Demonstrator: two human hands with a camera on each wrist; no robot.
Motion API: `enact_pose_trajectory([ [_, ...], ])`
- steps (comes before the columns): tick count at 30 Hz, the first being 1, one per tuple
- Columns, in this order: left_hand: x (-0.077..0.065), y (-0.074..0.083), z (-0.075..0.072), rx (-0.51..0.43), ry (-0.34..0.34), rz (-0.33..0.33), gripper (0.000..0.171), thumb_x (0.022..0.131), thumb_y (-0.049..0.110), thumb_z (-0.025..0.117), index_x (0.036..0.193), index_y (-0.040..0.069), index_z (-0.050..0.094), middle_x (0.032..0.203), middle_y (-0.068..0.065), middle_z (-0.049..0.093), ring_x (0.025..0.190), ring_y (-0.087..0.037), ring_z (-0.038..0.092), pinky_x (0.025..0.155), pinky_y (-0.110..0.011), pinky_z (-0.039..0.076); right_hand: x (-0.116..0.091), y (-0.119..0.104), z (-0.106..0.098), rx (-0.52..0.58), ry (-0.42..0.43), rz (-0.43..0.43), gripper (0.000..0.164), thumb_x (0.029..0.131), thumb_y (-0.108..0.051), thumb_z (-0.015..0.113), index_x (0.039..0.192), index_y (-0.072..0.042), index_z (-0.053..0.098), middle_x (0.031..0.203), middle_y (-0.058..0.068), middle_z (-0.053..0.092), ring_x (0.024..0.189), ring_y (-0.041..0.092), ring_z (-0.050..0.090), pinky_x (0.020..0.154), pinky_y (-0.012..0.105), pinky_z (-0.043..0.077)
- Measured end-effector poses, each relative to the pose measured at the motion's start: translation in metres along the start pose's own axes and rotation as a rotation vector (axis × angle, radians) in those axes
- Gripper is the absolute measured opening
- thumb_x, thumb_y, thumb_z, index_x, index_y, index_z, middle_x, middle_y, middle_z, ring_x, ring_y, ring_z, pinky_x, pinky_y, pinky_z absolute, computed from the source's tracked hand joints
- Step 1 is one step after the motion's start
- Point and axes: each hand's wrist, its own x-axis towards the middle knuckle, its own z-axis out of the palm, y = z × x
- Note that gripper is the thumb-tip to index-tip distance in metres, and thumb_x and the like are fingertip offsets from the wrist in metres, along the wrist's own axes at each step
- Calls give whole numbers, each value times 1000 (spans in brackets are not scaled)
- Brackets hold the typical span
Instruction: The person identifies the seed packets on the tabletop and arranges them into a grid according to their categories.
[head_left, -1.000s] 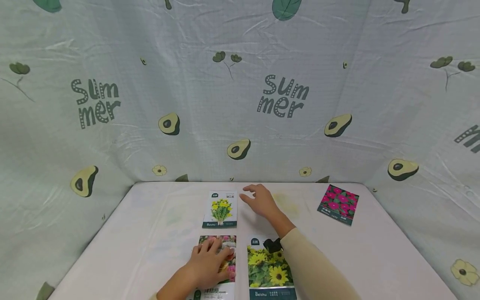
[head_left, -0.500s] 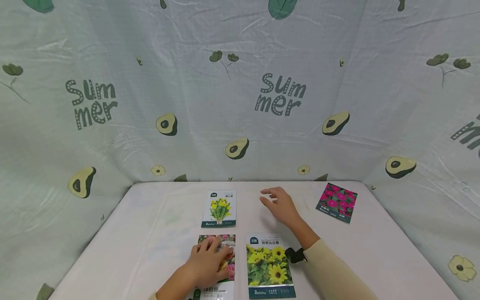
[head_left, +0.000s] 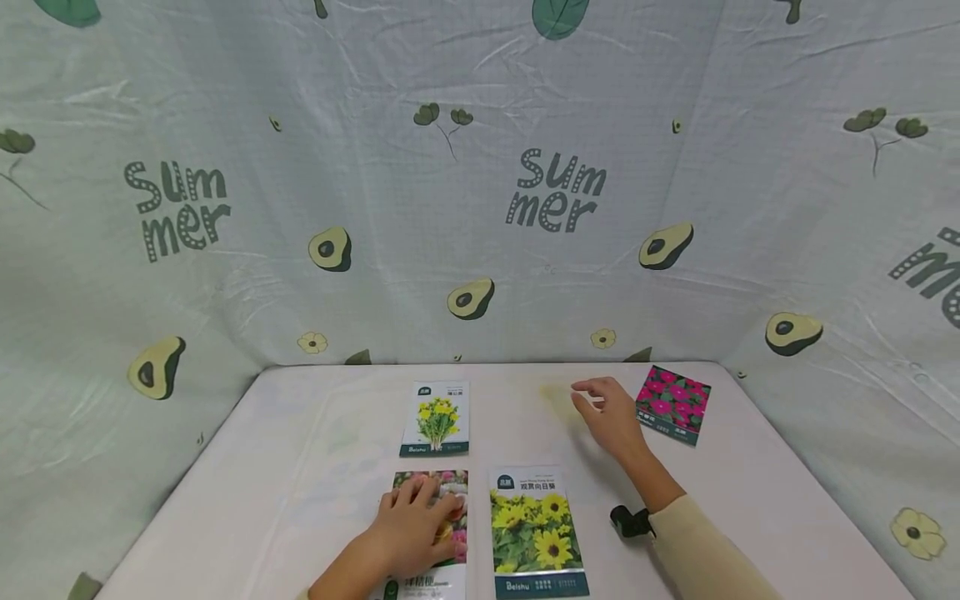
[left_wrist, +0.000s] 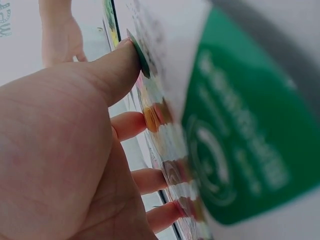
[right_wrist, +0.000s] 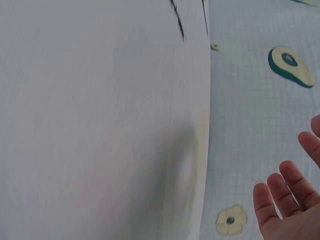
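Left hand [head_left: 408, 533] is laid flat on the pink-flower packet [head_left: 450, 487] at the desk's [head_left: 300, 467] near edge; right hand [head_left: 611, 417] is held loosely open, empty, beside the magenta packet [head_left: 675, 404].

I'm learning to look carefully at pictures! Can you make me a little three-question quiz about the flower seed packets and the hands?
1. True or false: the left hand rests flat on a seed packet with pink flowers.
2. How many seed packets lie on the white table?
3. Which packet is the right hand nearest to? A) sunflower packet B) magenta flower packet C) packet with a yellow flower bunch

Key
1. True.
2. Four.
3. B; the open hand hovers just beside it, and I cannot tell if it touches.
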Motion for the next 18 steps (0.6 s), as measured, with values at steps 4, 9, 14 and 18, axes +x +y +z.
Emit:
enact_pose_trajectory([
  [4, 0, -2, 3, -4, -5, 13, 61, 94, 63, 62, 145, 32, 54, 158, -13, 40, 147, -46, 30, 105, -73, 29, -2, 11, -13, -29, 32, 3, 26, 99, -21, 69, 120, -5, 74, 125, 17, 64, 116, 36, 64, 97, 53, 54],
  [9, 0, -2, 1, -6, -12, 23, 61, 94, 62, 62, 146, 30, 54, 158, -14, 40, 147, -47, 30, 105, -74, 29, -1, 25, -28, -75, 60, 9, 25, 99, -20, 68, 118, -4, 75, 124, 20, 64, 115, 40, 63, 95, 55, 54],
  [14, 1, -2, 0, 0, -5, 17, 60, 94, 60, 63, 145, 29, 54, 158, -15, 40, 147, -48, 30, 104, -74, 29, 1, 36, -39, -139, 96, -20, 25, 98, -19, 68, 116, -3, 76, 120, 21, 66, 109, 41, 64, 89, 53, 54],
  [18, 2, -1, 0, 2, -6, 11, 59, 94, 59, 64, 145, 29, 55, 158, -15, 40, 147, -48, 30, 105, -75, 29, 3, 42, -48, -192, 86, -13, 26, 99, -20, 67, 117, -2, 75, 122, 23, 64, 105, 39, 64, 86, 51, 53],
])
